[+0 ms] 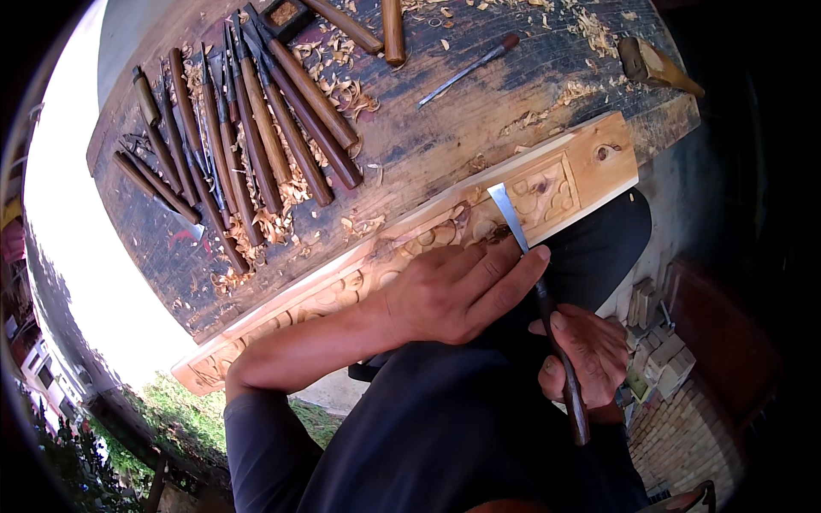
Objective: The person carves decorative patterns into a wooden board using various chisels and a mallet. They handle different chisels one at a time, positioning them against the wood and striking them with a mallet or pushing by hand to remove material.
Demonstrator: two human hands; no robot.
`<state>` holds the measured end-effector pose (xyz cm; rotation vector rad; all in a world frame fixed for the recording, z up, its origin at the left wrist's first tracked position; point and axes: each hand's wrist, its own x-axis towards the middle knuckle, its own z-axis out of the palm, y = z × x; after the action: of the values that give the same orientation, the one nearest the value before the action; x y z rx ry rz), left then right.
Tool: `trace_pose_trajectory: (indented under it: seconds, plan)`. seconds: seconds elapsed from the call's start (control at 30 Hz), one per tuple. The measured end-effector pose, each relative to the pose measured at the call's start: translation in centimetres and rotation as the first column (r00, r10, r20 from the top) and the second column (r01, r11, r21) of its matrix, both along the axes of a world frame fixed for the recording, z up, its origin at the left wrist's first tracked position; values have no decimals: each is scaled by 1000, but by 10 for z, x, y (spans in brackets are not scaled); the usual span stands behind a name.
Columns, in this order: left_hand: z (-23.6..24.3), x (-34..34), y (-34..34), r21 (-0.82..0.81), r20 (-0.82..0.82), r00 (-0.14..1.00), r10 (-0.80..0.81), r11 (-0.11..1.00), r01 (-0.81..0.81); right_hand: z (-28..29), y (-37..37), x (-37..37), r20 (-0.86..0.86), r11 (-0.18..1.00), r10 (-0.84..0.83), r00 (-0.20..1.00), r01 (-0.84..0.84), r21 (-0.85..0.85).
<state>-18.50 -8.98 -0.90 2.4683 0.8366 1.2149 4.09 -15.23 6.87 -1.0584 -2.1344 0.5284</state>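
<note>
A long pale board (599, 175) with carved relief panels lies slanting along the bench's near edge. A wide-bladed chisel (506, 207) with a dark wooden handle crosses it, its blade tip over the carving near the right end. My left hand (462, 295) rests over the board with its fingers closed at the chisel's metal shank; the fingertips are partly hidden. My right hand (586, 355) is wrapped round the lower handle, below the board.
The worn bench (453, 120) holds several carving tools (256, 145) with wooden handles among curled shavings, a small dark square block (282, 15), a lone narrow chisel (470, 68) and a wooden mallet (658, 67). Stacked bricks (667, 363) lie at the lower right.
</note>
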Motion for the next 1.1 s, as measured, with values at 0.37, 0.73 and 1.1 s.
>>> trace_pose_trajectory:
  seconds: [0.37,0.73,1.1]
  plan:
    - [1,-7,-6,-30,-186,976,-113,994,109,-11,-8,-3,-45,982,-36,998,27,-188]
    - [-6,-2,-7,-79,-117,990,-80,994,71,-15,3,-4,-147,970,-109,983,73,-233]
    - [2,-5,-14,186,-44,985,-165,968,170,-9,7,5,-525,901,-429,735,313,-300]
